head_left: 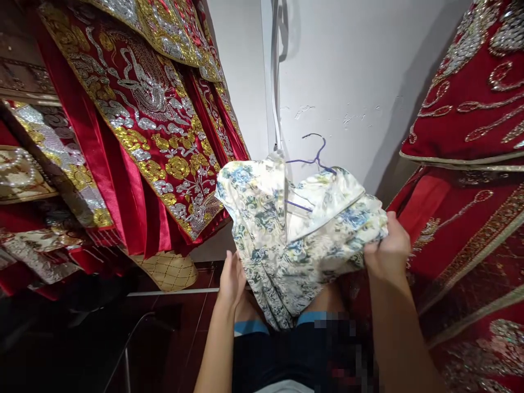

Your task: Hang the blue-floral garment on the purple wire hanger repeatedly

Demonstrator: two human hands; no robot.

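Observation:
A white garment with a blue, green and yellow floral print (262, 218) hangs in front of me, its V-shaped neckline facing me. Inside its shoulders is a purple hanger (317, 158); the hook sticks up above the collar, against the wall. My right hand (388, 243) pinches the garment's right side, drawing that part outward. At the lower left edge of the cloth is my left hand (233, 277), beside or against the fabric; its fingers are partly hidden behind the garment, so their grip does not show.
Red embroidered garments with gold and silver (164, 142) hang on the left. More red beaded garments (462, 125) are on the right. A white wall (347, 65) with a vertical metal strip (272, 82) stands behind. Below left are a dark tiled floor and a thin curved metal bar.

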